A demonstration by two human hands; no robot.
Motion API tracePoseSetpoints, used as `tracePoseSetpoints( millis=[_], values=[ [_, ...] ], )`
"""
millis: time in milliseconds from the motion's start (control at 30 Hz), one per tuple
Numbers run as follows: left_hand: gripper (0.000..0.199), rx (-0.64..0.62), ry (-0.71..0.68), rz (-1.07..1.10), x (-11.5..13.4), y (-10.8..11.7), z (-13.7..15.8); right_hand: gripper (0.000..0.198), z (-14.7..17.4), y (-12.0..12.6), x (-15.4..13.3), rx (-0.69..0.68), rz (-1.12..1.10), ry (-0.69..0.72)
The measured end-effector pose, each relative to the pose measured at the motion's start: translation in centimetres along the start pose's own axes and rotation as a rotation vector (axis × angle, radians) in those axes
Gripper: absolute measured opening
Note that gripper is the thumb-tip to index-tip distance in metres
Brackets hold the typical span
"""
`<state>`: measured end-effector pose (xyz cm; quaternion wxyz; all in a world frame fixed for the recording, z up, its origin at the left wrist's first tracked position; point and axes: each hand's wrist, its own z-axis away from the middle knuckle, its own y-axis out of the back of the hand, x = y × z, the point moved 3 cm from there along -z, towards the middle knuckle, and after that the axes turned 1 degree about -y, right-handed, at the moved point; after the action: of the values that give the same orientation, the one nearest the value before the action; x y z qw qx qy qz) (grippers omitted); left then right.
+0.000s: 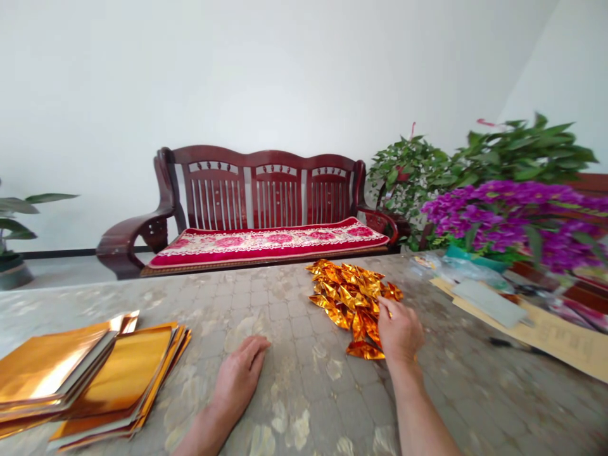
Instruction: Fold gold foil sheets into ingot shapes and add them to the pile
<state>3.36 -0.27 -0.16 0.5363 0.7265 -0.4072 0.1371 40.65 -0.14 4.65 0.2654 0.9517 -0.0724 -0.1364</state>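
Note:
On the table, my left hand (pixel 242 370) rests with its fingers loosely curled together and nothing visible in them. To the right, a pile of shiny gold foil paper ingots (pixel 349 294), folded with pointed ends, lies on the tablecloth. My right hand (pixel 401 329) is at the pile's right edge, fingers closed around a folded paper ingot there; the hand partly hides it. Flat sheets of gold foil paper (pixel 128 373) lie stacked at the left, in two overlapping stacks, apart from my left hand.
A patterned grey tablecloth (pixel 285 405) covers the table. At the right lie a tan paper sheet (pixel 560 339), a pale flat pad (pixel 489 302) and a dark pen-like object (pixel 513 345), near purple flowers (pixel 513 218). Beyond the table stands a wooden bench (pixel 275 196).

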Motion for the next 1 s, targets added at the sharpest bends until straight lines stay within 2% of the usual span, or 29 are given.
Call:
tracePoseSetpoints(
  millis=[267, 367, 500, 567, 667, 767, 867, 1000],
  values=[
    [0.024, 0.024, -0.027, 0.012, -0.1, 0.0, 0.0, 0.032, 0.1, -0.4, -0.9, -0.058, -0.001, 0.104],
    [0.024, 0.049, -0.047, 0.026, 0.1, 0.0, 0.0, 0.034, 0.0, 0.2, -1.7, -0.033, -0.03, 0.107],
    [0.027, 0.09, -0.082, 0.028, 1.1, 0.4, 0.2, 0.031, 0.2, 1.2, -5.3, 0.002, -0.19, 0.179],
    [0.028, 0.097, -0.083, 0.004, 1.9, 1.0, 0.2, 0.031, 1.0, 1.4, -8.1, -0.076, -0.346, 0.299],
    [0.029, 0.092, -0.056, -0.044, 3.1, 2.7, -0.2, 0.035, 3.3, 1.7, -12.2, -0.23, -0.534, 0.464],
    [0.028, 0.064, 0.075, -0.144, 3.3, 5.2, -0.8, 0.037, 5.7, 1.6, -14.7, -0.376, -0.679, 0.59],
    [0.024, -0.001, 0.24, -0.302, 2.1, 8.4, -1.3, 0.037, 7.2, 0.9, -15.2, -0.446, -0.71, 0.609],
    [0.023, -0.098, 0.448, -0.556, -1.3, 13.3, -1.0, 0.035, 8.0, -0.6, -14.6, -0.504, -0.695, 0.599]
  ],
)
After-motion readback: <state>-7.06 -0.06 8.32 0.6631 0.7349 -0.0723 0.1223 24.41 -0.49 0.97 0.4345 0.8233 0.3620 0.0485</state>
